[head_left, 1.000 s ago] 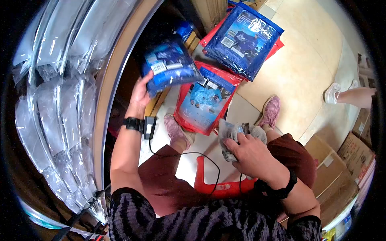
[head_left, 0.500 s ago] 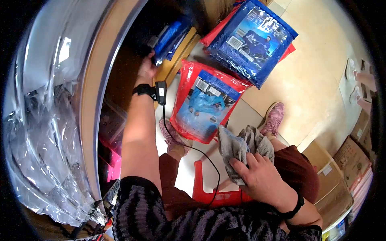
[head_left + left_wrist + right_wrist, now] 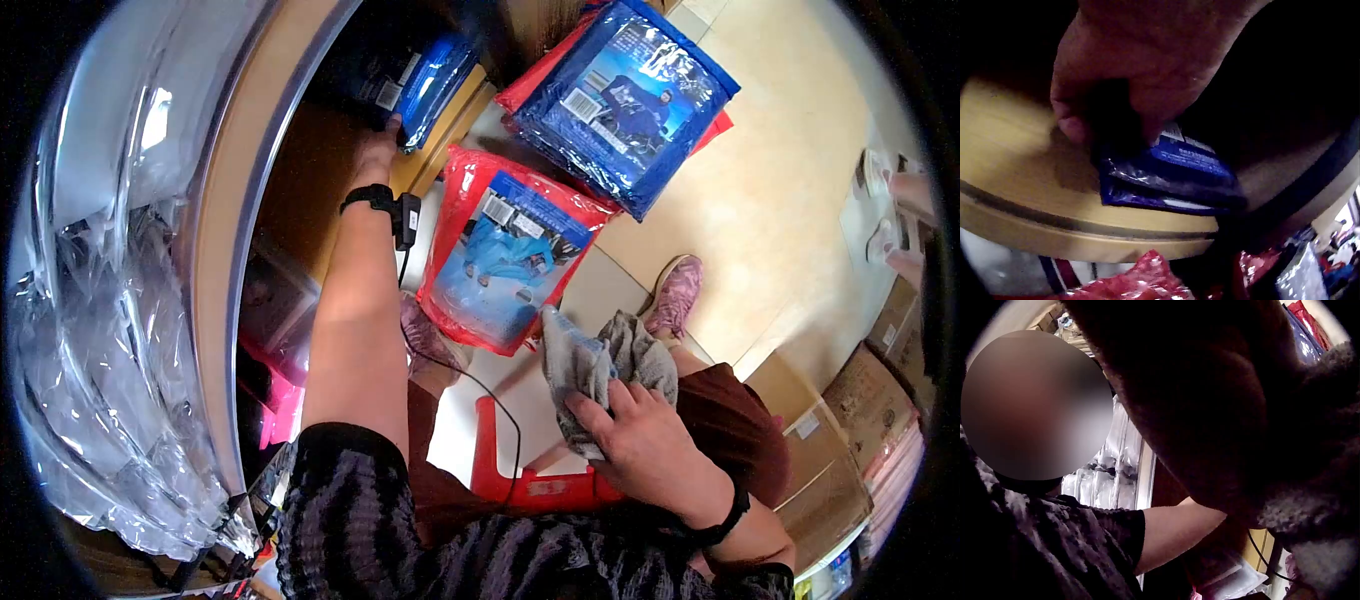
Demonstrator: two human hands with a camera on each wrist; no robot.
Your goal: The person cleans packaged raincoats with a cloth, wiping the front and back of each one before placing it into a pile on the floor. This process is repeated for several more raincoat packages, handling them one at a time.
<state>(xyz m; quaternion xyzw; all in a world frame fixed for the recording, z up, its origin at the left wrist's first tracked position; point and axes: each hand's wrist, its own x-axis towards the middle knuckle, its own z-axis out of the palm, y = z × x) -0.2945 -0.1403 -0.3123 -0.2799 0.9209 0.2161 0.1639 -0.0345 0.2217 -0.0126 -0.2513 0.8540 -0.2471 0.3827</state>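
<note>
Inside the dark shelf space at the upper left lies a blue raincoat pack [image 3: 440,85] in clear plastic, on the wooden shelf board. My left hand [image 3: 376,155] is at its near edge, thumb on the printed face, other fingers mostly hidden. Seen from the left wrist, the hand [image 3: 1141,69] bends down over the pack [image 3: 1179,165], with fingertips right at its edge. A crumpled grey cloth [image 3: 575,385] is gripped by my right hand [image 3: 650,440] above the right knee. In the right wrist view the cloth [image 3: 1322,550] is dark and close.
A red raincoat pack [image 3: 500,265] and a blue one [image 3: 630,100] on another red pack lie ahead. Plastic-wrapped goods [image 3: 110,330] line the left. A red stool [image 3: 545,487] is beneath me; cardboard boxes [image 3: 815,460] and another person's feet [image 3: 880,215] are at right.
My left hand has carried the blue pack from above the red pack into the shelf space, where it now lies on the board. The right hand keeps holding the cloth.
</note>
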